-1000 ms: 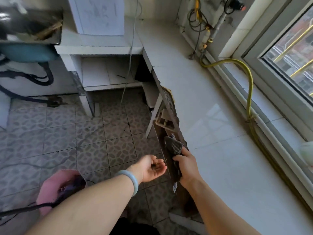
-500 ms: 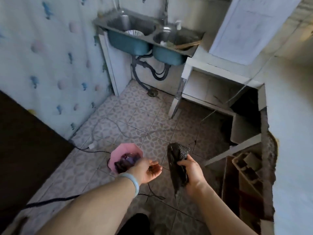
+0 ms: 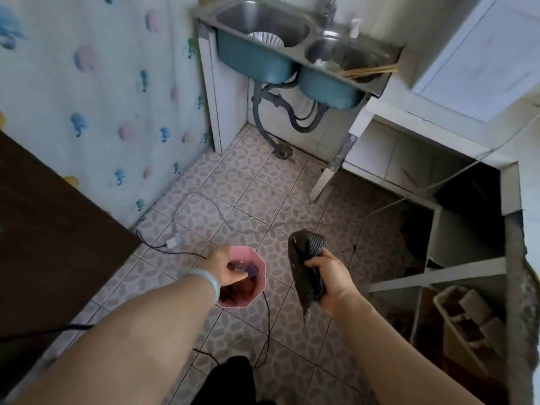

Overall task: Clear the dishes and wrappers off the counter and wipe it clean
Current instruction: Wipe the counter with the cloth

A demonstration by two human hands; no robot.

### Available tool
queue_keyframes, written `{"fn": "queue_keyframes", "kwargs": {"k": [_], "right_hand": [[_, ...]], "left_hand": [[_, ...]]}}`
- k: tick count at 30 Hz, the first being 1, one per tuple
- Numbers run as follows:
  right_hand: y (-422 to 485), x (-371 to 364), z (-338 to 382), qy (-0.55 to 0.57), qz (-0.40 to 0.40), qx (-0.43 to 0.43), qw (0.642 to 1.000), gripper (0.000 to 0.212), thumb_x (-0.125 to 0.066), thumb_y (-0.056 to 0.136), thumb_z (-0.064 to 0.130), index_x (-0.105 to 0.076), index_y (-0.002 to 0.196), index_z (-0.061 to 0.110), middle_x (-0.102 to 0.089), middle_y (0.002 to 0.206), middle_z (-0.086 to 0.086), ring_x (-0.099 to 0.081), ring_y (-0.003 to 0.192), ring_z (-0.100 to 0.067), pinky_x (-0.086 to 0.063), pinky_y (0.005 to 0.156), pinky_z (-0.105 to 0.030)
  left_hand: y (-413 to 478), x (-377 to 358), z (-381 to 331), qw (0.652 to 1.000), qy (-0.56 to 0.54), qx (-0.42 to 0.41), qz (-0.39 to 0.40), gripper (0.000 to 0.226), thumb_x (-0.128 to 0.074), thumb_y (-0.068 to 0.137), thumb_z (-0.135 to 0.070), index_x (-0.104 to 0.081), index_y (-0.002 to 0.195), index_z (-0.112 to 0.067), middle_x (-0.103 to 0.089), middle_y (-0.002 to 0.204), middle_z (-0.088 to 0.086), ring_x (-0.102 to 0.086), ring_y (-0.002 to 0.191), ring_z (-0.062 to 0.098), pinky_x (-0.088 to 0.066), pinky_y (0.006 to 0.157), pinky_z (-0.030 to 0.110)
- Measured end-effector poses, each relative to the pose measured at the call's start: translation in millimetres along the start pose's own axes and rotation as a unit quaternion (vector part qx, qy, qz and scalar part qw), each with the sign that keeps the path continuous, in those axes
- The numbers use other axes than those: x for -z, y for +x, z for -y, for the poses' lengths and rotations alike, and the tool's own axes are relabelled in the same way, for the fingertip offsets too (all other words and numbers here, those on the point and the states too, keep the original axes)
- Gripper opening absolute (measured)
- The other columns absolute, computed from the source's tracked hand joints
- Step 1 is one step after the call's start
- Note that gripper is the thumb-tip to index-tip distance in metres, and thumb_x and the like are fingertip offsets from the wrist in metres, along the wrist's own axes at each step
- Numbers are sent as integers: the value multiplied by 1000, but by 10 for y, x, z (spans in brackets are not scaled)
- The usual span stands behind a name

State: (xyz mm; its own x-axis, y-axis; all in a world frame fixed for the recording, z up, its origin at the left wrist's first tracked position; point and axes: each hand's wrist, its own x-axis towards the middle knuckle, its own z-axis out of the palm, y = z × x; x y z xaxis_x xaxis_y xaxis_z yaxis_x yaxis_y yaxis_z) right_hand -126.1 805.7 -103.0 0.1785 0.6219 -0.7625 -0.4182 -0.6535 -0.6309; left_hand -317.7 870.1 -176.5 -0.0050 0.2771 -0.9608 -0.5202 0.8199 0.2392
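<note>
A pink octagonal waste bin (image 3: 261,283) stands on the tiled floor with dark scraps and a purple wrapper inside. My left hand (image 3: 224,267), a pale bangle on its wrist, hangs over the bin's mouth with the palm turned down and the fingers loosely reaching into it. To the right of the bin, at about the same height, my right hand (image 3: 330,276) grips a dark ribbed cloth (image 3: 304,258), which sticks up above the fist and hangs below it. The white counter (image 3: 529,185) shows only as a strip at the right edge.
A double steel sink (image 3: 292,45) at the back holds a white dish (image 3: 266,39) and chopsticks (image 3: 368,72). Thin cables (image 3: 204,211) trail across the floor by the bin. A dark door (image 3: 43,229) is at the left, open shelving (image 3: 455,311) under the counter at the right.
The view swung from the counter down to the floor. My left hand went from cupped palm-up at the counter edge to palm-down over the bin. My right hand carried the cloth off the counter edge.
</note>
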Motion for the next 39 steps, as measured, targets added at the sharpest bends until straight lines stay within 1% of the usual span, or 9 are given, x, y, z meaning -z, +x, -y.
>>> {"fn": "queue_keyframes", "kwargs": {"k": [5, 9, 12, 18, 22, 25, 30, 34, 39], "right_hand": [[92, -182, 12, 6, 7, -3, 1000, 35, -41, 85, -12, -65, 102, 6, -65, 89, -21, -61, 71, -31, -51, 63, -36], [114, -258, 7, 0, 1, -7, 1000, 34, -41, 86, -11, -65, 102, 7, -65, 91, -22, -62, 72, -32, -53, 65, -37], [92, -320, 10, -25, 1, -4, 1000, 33, -43, 87, -10, -64, 106, 7, -65, 90, -21, -61, 73, -31, -52, 65, -37], [190, -558, -92, -143, -11, 5, 990, 39, -42, 85, -12, -62, 113, 7, -66, 96, -19, -65, 82, -32, -55, 69, -38], [152, -768, -107, -224, 27, 34, 974, 42, -39, 83, -15, -62, 104, 12, -66, 85, -13, -66, 71, -24, -52, 51, -27], [224, -874, -46, -233, -13, 80, 969, 40, -38, 80, -11, -63, 97, 15, -65, 81, -11, -64, 78, -29, -56, 64, -35], [261, -983, 59, -225, 8, 104, 969, 33, -41, 82, -10, -62, 97, 11, -65, 82, -12, -63, 76, -28, -55, 72, -40], [281, -1058, 67, -151, 32, 82, 985, 36, -41, 86, -12, -61, 109, 6, -65, 90, -19, -65, 83, -36, -58, 74, -48], [278, -1001, 104, -164, 37, 93, 981, 35, -43, 87, -10, -61, 112, 8, -67, 98, -18, -65, 89, -33, -56, 79, -44]], "left_hand": [[35, 35, -96, 998, 55, -12, -13, 23, -45, 99, -4, -42, 76, -7, -45, 92, 12, -45, 85, 24, -43, 93, 37], [24, 78, -101, 996, 91, 4, 5, 22, -42, 101, -9, -44, 80, -5, -41, 83, 12, -40, 69, 24, -39, 65, 37], [87, 106, -103, 990, 132, 20, 45, 18, -48, 100, -15, -56, 106, 0, -52, 96, 14, -49, 80, 26, -43, 89, 41], [-40, 131, -170, 916, 271, 58, 289, 104, -89, 49, -57, -35, 134, -30, -45, 145, 10, -44, 131, 28, -25, 105, 64], [-122, 122, -187, 922, 300, 0, 245, 57, -66, 81, -58, -58, 122, -20, -62, 126, 1, -56, 117, 21, -24, 110, 63], [-118, 217, -230, 935, 273, 3, 227, 18, -50, 95, -17, -54, 112, -19, -56, 127, 2, -54, 121, 24, -25, 111, 59], [-170, 266, -305, 931, 260, -3, 256, 30, -62, 92, -25, -57, 122, -20, -59, 129, 6, -53, 124, 26, -37, 96, 59], [-195, 125, -313, 905, 365, -87, 198, 42, -42, 89, 8, -57, 117, -19, -68, 107, 8, -61, 100, 26, -38, 84, 40], [-183, 151, -382, 928, 295, -66, 218, 47, -60, 87, -55, -57, 125, -27, -66, 125, 2, -62, 114, 20, -33, 97, 54]]}}
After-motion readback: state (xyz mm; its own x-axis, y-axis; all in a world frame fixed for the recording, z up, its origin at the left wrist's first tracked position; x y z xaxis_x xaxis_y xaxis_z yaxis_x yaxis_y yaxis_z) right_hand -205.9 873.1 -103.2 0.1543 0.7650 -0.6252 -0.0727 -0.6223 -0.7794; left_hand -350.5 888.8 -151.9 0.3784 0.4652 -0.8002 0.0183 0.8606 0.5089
